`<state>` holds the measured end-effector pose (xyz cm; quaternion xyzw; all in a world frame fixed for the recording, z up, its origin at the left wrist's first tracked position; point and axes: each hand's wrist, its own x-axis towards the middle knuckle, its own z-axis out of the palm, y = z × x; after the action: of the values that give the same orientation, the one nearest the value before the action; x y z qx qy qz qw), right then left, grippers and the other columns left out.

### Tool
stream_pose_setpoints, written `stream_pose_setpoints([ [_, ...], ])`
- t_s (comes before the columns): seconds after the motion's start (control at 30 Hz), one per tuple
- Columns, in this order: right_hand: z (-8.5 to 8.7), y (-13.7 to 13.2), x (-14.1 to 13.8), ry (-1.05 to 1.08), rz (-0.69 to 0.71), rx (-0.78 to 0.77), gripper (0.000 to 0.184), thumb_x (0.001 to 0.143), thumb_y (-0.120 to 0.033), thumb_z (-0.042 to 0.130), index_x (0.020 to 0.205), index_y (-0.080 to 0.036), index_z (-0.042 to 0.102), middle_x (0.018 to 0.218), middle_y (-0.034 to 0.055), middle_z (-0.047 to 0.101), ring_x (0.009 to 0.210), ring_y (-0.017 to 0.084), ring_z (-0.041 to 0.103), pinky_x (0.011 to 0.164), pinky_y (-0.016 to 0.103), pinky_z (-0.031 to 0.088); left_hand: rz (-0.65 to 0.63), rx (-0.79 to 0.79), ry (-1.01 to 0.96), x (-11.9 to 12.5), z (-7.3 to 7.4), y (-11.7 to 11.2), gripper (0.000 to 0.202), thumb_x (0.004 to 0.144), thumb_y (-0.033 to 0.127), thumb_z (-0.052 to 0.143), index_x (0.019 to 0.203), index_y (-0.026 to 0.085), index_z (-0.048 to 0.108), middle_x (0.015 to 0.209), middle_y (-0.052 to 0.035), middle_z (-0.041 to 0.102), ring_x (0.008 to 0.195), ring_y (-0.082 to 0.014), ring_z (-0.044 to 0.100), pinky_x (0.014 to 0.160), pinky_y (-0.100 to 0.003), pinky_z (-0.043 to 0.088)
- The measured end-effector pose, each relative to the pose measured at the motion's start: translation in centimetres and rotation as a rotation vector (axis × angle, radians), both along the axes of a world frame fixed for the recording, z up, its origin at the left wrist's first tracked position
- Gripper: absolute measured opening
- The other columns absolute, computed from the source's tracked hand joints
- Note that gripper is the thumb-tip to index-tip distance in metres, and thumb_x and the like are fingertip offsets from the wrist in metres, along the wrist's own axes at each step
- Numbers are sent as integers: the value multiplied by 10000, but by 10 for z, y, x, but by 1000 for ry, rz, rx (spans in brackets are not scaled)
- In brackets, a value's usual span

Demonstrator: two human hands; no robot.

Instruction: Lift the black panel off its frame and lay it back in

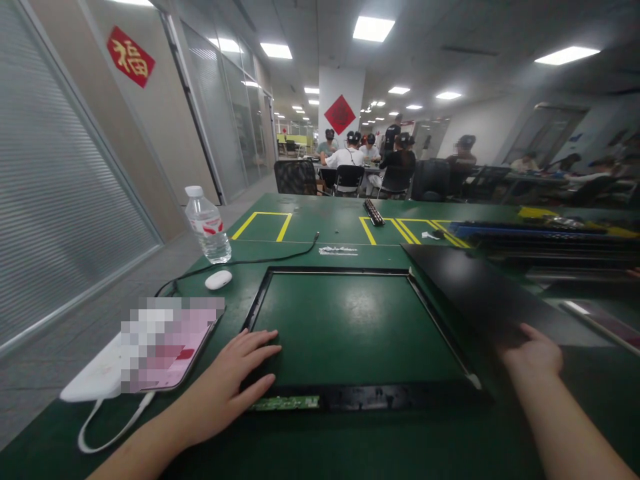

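so the thin black rectangular frame (370, 398) is lying flat on the green tabletop (330, 220), right in front of the person. left hand (247, 367) is palm down on its left side, fingers loosely spread, not gripping anything. right hand (535, 353) has the near edge of a flat glossy black panel (465, 287) pinched, fingers mostly hidden beneath, just right of the frame. can't tell if the panel's far end touches down. there's a narrow green circuit board (293, 403) at the frame's near left corner, and a clear plastic water bottle (210, 233) farther back on the left.
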<state>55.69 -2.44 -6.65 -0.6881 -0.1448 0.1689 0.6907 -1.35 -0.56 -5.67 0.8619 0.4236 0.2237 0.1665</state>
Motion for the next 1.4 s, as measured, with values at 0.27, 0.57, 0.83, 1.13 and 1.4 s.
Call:
stream_pose_setpoints([
  [0.27,17,3,-25,644,-342,381,343,608,37,511,858,-182,597,995,61,689,910,191,677,980,467,547,-69,61,145,-6,-6,6,439,984,450,542,1405,358,626,1541,-37,557,1427,-302,493,1210,-559,322],
  [0.57,3,6,-10,680,-331,365,357,633,61,515,869,-178,636,906,21,674,768,156,677,870,426,620,-85,24,155,-7,-3,11,417,1031,383,457,1414,349,618,1548,-43,549,1429,-291,489,1214,-566,309],
  [0.83,-4,7,-4,666,-294,356,351,630,40,539,890,-179,624,842,10,657,681,153,651,730,380,642,-60,31,138,-3,-2,7,405,1016,382,468,1380,344,642,1535,-59,558,1414,-296,497,1201,-563,344],
  [1.13,5,8,-11,638,-258,387,312,600,37,510,800,-188,591,788,-3,655,662,144,640,787,376,630,-82,42,137,-2,-4,10,392,981,343,502,1333,322,672,1495,-73,593,1376,-307,529,1188,-557,371],
  [1.4,15,2,-23,651,-262,381,328,643,50,498,828,-198,605,870,25,656,696,160,633,786,438,649,-63,21,130,0,-4,10,385,972,321,507,1322,328,666,1493,-69,586,1379,-308,516,1184,-568,370],
])
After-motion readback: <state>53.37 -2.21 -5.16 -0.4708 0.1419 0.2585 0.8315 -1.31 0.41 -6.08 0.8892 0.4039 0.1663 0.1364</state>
